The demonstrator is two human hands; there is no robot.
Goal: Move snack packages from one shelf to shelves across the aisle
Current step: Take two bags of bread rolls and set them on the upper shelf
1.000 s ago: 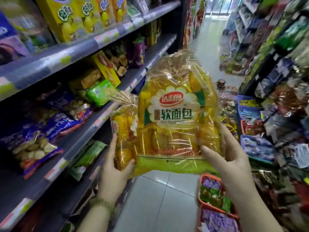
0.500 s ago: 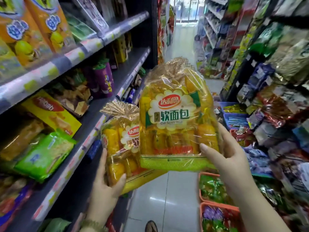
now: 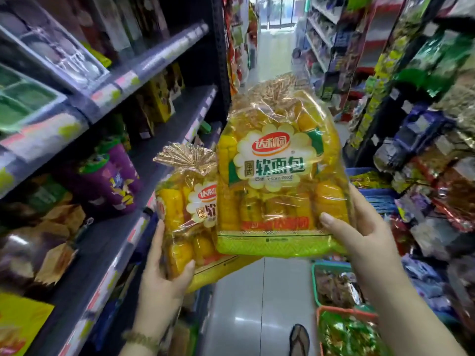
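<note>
**Between the shelves: two bread bags held mid-aisle, bound for the far racks**

Midway down a narrow shop aisle, a person holds two yellow bags of soft bread upright, tied necks at 12 o'clock and long axes running top to bottom. The left hand (image 3: 164, 273) curls under the smaller-looking bag (image 3: 185, 214), thumb across its front and fingers up its outer edge. The right hand (image 3: 359, 235) grips the front bag (image 3: 277, 176) at its lower right corner, thumb pressed on the clear film, the remaining fingers hidden behind. The front bag overlaps the other's right side; whether the two touch cannot be told.

Dark shelving (image 3: 144, 70) at 9 o'clock stands just beside the left hand, stocked with a purple tub (image 3: 110, 181) and chip bags. The crowded racks (image 3: 424, 150) across the aisle lie at 3 o'clock, nearer the right hand, with red and green baskets (image 3: 344, 309) low at 5 o'clock. Both forearms reach forward and upward, wrists cocked back.

By the look of it, the coming move is a turn towards 3 o'clock, where the right hand would arrive first, and free shelf space there looks hard to find.
</note>
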